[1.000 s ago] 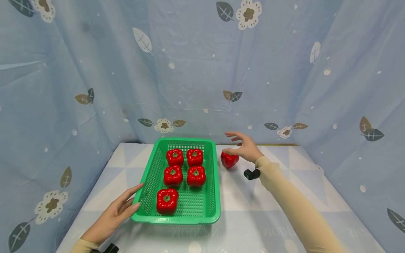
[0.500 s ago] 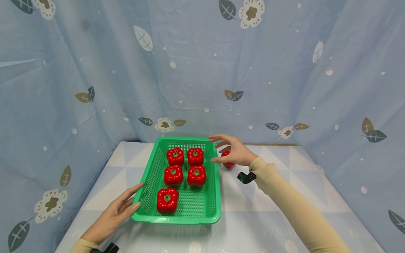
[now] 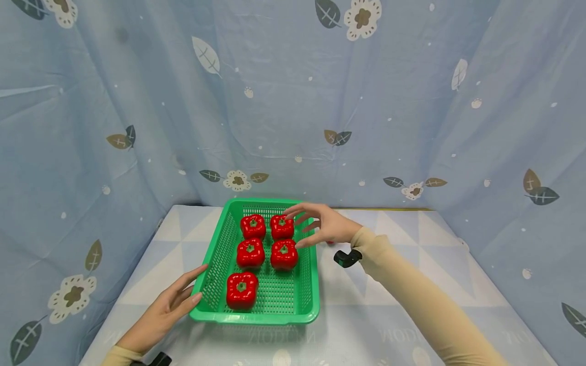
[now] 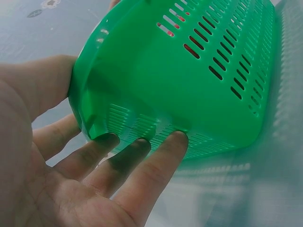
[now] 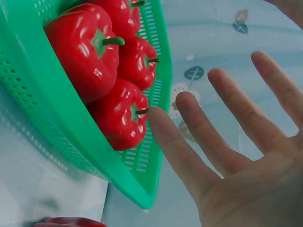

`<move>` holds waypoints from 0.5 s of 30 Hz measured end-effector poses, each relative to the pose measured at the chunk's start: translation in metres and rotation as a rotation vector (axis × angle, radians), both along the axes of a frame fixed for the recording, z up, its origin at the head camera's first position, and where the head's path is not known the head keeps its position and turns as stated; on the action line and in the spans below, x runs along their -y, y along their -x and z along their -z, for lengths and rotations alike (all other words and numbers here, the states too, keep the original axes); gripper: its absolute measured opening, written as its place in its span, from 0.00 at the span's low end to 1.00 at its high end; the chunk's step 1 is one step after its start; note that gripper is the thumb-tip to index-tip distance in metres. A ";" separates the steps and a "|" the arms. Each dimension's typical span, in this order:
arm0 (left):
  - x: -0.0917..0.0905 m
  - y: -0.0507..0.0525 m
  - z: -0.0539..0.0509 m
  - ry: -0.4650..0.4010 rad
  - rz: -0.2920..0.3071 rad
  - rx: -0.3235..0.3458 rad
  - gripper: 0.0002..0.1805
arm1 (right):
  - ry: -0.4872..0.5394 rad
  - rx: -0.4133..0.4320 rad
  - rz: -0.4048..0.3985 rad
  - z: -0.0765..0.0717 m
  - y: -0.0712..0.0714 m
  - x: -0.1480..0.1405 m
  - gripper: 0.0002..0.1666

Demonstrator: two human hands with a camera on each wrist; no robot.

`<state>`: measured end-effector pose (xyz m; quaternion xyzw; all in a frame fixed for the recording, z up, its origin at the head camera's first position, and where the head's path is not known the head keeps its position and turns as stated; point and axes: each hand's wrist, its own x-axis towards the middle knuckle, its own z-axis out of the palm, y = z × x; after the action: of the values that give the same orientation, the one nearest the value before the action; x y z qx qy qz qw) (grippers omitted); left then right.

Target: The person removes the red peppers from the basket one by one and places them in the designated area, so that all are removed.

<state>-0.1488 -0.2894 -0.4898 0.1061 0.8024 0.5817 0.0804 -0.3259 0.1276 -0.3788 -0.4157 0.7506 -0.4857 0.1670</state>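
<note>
right hand (image 3: 331, 224) drifted over the basket (image 3: 254, 318) loose and empty, so outside pepper (image 5: 71, 222) stays behind; left hand (image 3: 157, 313) relaxed, touching basket

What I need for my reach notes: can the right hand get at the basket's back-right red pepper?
Probably yes: the right hand holds nothing, its fingers overlap the edge of that red pepper in the head view, and the green basket has no cover.

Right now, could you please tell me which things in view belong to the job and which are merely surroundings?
Apparently the job:
green basket
five red peppers inside it
red pepper outside it
left hand
right hand

Surroundings:
blue patterned curtain
patterned tablecloth
black wrist cameras
</note>
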 end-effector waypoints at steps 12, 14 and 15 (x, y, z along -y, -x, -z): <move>0.001 0.001 0.000 -0.019 0.012 0.013 0.34 | -0.086 -0.015 -0.059 0.006 0.002 0.014 0.41; 0.001 0.001 0.000 -0.019 0.014 0.012 0.34 | -0.097 0.002 -0.060 0.008 0.002 0.016 0.40; 0.001 0.001 0.000 -0.019 0.015 0.013 0.34 | -0.102 0.011 -0.061 0.009 0.002 0.017 0.40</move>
<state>-0.1494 -0.2906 -0.4903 0.1089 0.7956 0.5892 0.0889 -0.3280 0.1107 -0.3880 -0.4267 0.7603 -0.4439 0.2070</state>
